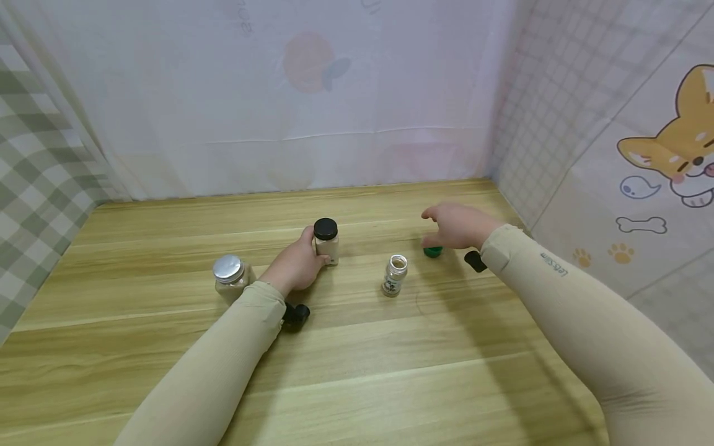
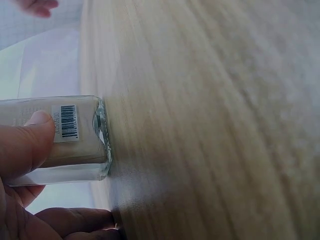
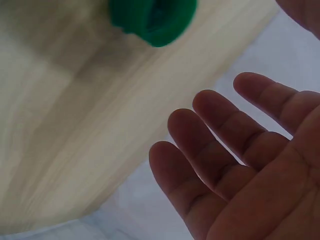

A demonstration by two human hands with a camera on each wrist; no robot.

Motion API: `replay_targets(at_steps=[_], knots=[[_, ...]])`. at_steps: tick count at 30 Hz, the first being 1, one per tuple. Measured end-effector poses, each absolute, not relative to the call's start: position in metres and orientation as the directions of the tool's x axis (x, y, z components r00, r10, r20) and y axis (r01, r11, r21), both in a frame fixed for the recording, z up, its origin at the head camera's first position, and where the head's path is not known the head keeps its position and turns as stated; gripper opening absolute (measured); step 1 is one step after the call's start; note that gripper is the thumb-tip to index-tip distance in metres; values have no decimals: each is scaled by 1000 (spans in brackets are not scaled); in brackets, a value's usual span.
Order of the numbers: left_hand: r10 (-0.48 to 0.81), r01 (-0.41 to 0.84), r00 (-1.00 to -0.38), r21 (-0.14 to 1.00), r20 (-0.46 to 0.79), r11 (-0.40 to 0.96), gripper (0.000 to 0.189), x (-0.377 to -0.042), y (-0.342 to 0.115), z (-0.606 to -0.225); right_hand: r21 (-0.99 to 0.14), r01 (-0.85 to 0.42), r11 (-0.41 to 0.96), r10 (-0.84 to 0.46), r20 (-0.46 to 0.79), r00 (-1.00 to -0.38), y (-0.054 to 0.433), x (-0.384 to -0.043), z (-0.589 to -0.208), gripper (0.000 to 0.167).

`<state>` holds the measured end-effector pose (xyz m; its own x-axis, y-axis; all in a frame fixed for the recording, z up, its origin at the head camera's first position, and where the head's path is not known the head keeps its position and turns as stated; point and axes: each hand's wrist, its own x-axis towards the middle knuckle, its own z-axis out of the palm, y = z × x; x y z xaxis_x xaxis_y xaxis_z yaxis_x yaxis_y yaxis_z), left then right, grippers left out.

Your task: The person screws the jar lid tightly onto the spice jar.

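My left hand grips a square glass jar with a black lid and pale contents. In the left wrist view the thumb lies by the barcode label on this jar, whose base is right at the tabletop. My right hand hovers above a green cap, fingers spread and holding nothing. In the right wrist view the green cap rests on the wood, apart from the fingertips. Between the hands a small glass bottle stands upright with its mouth uncovered.
A jar with a silver lid stands left of my left forearm, partly hidden by it. The wooden table meets a pale curtain at the back. A patterned wall hanging borders the right side.
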<state>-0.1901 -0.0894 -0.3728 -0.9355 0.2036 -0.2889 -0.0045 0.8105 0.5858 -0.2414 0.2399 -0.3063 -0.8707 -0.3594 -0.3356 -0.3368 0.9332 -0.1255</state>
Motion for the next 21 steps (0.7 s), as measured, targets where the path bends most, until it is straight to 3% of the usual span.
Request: replay_targets(at_steps=[7, 21], knots=[[200, -7, -936, 585, -288, 811, 72, -189, -89, -372, -129, -303, 944, -330, -380, -864, 254, -238, -326, 71], [201, -11, -935, 594, -291, 805, 74, -189, -89, -372, -157, -325, 933, -360, -350, -865, 262, -242, -340, 45]])
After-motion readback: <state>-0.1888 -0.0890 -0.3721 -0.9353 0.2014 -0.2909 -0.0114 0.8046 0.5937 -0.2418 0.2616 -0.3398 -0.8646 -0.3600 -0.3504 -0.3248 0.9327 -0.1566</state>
